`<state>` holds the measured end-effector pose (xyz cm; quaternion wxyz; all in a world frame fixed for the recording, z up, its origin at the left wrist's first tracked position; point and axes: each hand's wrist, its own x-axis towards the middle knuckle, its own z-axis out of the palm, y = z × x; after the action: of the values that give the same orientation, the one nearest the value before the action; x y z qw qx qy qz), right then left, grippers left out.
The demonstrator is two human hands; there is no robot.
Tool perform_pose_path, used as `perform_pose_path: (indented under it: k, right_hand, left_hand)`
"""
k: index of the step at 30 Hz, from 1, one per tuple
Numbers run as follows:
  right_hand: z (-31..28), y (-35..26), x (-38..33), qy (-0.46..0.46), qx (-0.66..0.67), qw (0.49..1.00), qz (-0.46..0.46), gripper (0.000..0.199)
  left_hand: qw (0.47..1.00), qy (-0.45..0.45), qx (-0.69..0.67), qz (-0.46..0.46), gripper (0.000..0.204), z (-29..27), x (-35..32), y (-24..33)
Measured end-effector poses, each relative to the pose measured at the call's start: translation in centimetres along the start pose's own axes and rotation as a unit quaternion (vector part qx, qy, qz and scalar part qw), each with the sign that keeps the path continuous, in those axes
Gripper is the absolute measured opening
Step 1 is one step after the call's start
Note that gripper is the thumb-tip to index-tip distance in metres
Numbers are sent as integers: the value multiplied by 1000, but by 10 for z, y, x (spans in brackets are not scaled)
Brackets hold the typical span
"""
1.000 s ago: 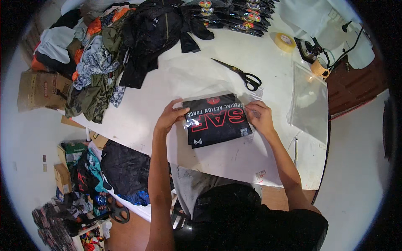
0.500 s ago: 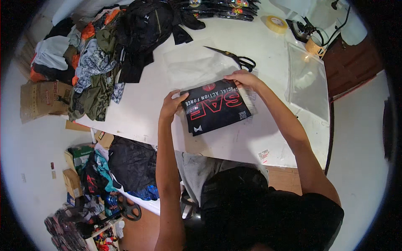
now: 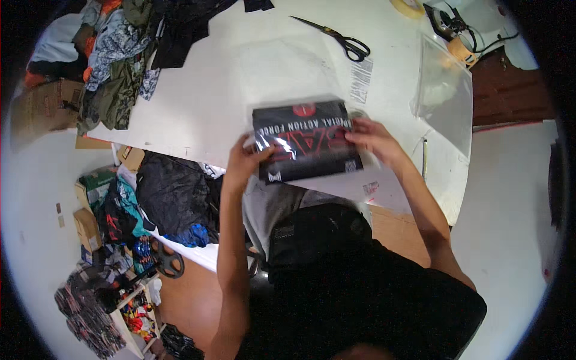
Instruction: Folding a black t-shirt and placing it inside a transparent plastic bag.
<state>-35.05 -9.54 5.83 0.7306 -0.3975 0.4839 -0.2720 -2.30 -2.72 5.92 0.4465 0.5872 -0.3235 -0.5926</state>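
Note:
A folded black garment in a clear plastic bag (image 3: pixel 306 162) is between my hands over the table's near edge. It bears red and white printing, and its shiny film catches the light. My left hand (image 3: pixel 243 162) grips its left side, thumb on top. At the right side my right hand (image 3: pixel 377 141) has its thumb and fingers around the edge, slightly blurred. Beyond the package lie clear plastic sheets or bags (image 3: pixel 282 60) and a printed white paper strip (image 3: pixel 361 79). Farther off rest black-handled scissors (image 3: pixel 342 41), blades toward the left.
Camouflage and dark clothes (image 3: pixel 120 54) are heaped at the table's far left, by a cardboard box (image 3: pixel 51 108). A clear plastic sheet (image 3: pixel 444 96), a tape roll (image 3: pixel 408 7) and an orange mug (image 3: pixel 462 51) are at the right. Below left, more clothes (image 3: pixel 174 186) lie on a lower surface.
The package has come closer to my body, over the table edge. My hands have shifted from its upper corners down along its sides. The view has tilted nearer to me.

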Motion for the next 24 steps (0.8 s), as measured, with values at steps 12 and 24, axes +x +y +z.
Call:
perform_pose_path:
  k: [12,24]
  right_hand:
    - [4,30,-73,-13,-58,998,-32,70]
    - [27,59,-113,-43,-444,843,-301,71]
  left_hand:
    - [999,4,-32,-35,93,0,-64,-21]
    - [941,-62,261,208,90,13,-106,-29]
